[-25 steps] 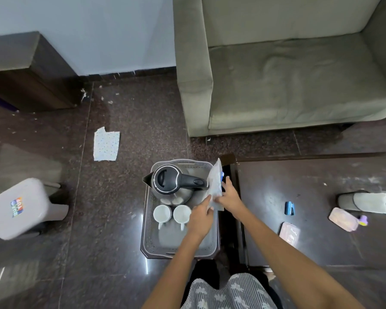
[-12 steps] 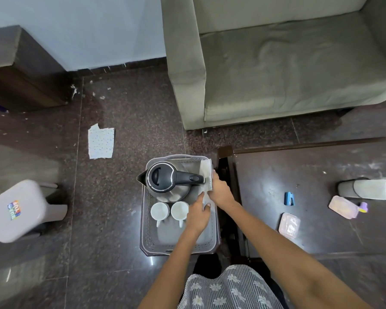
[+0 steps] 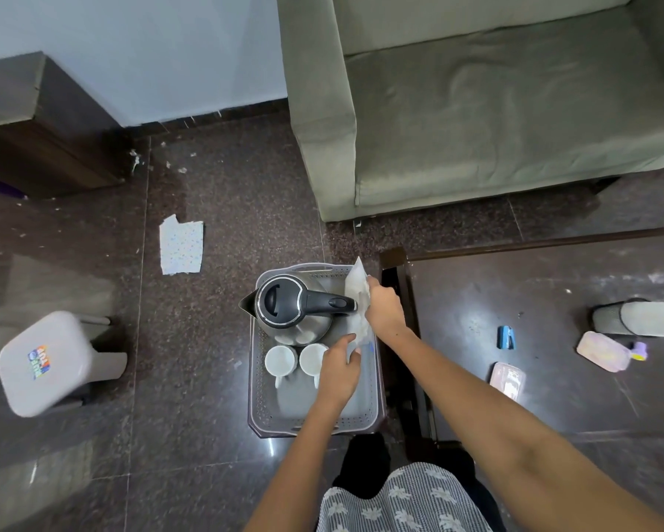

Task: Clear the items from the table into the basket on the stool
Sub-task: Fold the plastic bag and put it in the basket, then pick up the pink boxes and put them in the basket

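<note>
Together, both hands hold one thin, translucent white plastic pouch point(image 3: 358, 305) that stands on edge along the right inner wall of the grey perforated plastic basket point(image 3: 259, 397). The right hand point(image 3: 384, 311) grips the pouch's upper part, its fingers curled round it; the left hand point(image 3: 338, 368) pinches the pouch's lower corner. Inside the basket, just left of the pouch, sits a steel electric kettle with a black lid and handle point(image 3: 290, 307), the handle pointing at the pouch. Two white cups point(image 3: 281, 360) stand side by side below the kettle, the right one touching the left hand. Right of the basket stands the dark glossy counter point(image 3: 553, 408). On it, well apart from the basket, lie a small blue stapler point(image 3: 507, 337), a clear pink-tinted flat box point(image 3: 507, 380), a pale pink oblong case point(image 3: 603, 351) and a grey roll lying on its side point(image 3: 639, 317).
</note>
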`<state>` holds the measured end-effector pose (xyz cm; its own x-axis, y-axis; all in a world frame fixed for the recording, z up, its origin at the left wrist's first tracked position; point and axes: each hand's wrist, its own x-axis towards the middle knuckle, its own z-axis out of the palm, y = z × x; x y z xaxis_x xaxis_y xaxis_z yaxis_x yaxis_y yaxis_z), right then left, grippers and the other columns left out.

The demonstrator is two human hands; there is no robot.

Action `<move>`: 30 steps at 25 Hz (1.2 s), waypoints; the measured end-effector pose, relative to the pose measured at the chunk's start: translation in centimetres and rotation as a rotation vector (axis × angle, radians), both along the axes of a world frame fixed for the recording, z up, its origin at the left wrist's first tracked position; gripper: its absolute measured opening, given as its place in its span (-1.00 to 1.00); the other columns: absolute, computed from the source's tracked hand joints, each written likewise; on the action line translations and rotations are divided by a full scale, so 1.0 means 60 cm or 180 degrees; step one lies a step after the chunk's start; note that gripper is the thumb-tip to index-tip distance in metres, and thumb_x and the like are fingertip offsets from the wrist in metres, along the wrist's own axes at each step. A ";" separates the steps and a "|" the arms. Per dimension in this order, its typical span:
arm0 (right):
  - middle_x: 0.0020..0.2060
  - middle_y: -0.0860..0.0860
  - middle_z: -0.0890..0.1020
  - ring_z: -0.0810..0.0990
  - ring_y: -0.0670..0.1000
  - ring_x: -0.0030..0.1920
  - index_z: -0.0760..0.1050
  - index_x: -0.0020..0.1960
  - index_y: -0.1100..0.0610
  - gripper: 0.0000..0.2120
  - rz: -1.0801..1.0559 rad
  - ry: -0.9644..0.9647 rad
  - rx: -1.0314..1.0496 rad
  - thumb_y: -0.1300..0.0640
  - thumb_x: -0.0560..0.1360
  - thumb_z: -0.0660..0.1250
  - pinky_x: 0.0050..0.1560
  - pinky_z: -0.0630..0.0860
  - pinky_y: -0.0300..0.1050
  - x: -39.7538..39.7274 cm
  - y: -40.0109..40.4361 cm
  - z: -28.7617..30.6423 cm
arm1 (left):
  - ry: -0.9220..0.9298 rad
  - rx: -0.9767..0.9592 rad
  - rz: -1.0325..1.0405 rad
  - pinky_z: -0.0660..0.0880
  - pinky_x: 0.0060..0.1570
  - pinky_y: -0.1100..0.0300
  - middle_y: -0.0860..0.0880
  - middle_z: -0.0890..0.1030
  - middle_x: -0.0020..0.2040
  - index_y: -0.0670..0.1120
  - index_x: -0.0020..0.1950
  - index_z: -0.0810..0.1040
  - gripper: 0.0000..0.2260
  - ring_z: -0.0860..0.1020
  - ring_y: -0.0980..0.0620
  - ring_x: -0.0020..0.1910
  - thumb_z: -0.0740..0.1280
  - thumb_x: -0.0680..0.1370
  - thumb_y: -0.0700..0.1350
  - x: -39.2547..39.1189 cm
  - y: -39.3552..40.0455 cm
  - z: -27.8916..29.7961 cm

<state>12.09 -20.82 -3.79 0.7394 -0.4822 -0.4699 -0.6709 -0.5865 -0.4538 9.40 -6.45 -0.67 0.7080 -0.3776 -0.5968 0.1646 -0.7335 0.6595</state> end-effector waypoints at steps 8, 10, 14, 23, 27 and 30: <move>0.19 0.19 0.56 0.58 0.21 0.12 0.29 0.39 0.20 -0.50 -0.0154 -0.0332 0.0477 0.20 0.49 0.33 0.12 0.53 0.11 -0.044 -0.002 -0.015 | -0.0198 -0.0102 -0.0036 0.34 0.26 0.16 -0.10 0.52 0.27 -0.15 0.33 0.42 -0.69 0.45 -0.05 0.29 0.21 0.59 -0.15 -0.005 0.002 0.015; 0.13 0.15 0.62 0.63 0.14 0.06 0.40 0.33 0.21 -0.61 -0.0468 -0.0602 0.0577 0.21 0.51 0.31 0.14 0.54 0.03 -0.074 -0.025 -0.007 | -0.0188 -0.0221 -0.0073 0.36 0.26 0.14 -0.09 0.53 0.25 -0.12 0.30 0.45 -0.71 0.46 -0.02 0.26 0.22 0.58 -0.14 -0.014 -0.004 0.025; -0.11 0.10 0.72 0.69 0.08 -0.07 0.60 0.08 0.15 -0.79 -0.1150 -0.0741 0.0689 0.26 0.47 0.32 0.09 0.58 -0.06 -0.176 -0.100 0.000 | -0.0182 -0.0431 -0.0143 0.41 0.19 0.18 -0.03 0.57 0.18 -0.11 0.22 0.52 -0.76 0.51 0.01 0.17 0.23 0.58 -0.13 -0.041 -0.038 0.042; -0.17 0.17 0.72 0.69 0.14 -0.13 0.62 -0.06 0.16 -0.81 -0.1695 -0.0335 0.0504 0.32 0.41 0.29 0.03 0.57 0.01 -0.466 -0.328 0.035 | 0.0098 -0.0322 -0.0453 0.35 0.03 0.33 -0.05 0.60 0.06 -0.14 0.18 0.55 -0.79 0.52 0.10 0.02 0.24 0.58 -0.15 -0.198 -0.230 0.046; -0.16 0.15 0.71 0.68 0.15 -0.12 0.61 -0.02 0.25 -0.80 -0.1400 -0.0174 0.0546 0.34 0.44 0.25 0.04 0.57 -0.01 -0.544 -0.402 0.032 | 0.0108 -0.0190 -0.0409 0.36 0.03 0.32 -0.09 0.64 0.06 -0.15 0.13 0.58 -0.81 0.55 0.07 0.00 0.27 0.56 -0.17 -0.294 -0.300 0.021; -0.17 0.09 0.71 0.65 0.07 -0.10 0.62 -0.05 0.19 -0.78 -0.1208 0.0053 0.0611 0.32 0.43 0.23 -0.02 0.55 -0.14 -0.583 -0.445 0.018 | 0.0137 -0.0053 -0.0337 0.38 0.03 0.30 -0.13 0.65 0.06 -0.17 0.12 0.59 -0.82 0.57 0.03 0.02 0.29 0.55 -0.20 -0.348 -0.344 0.006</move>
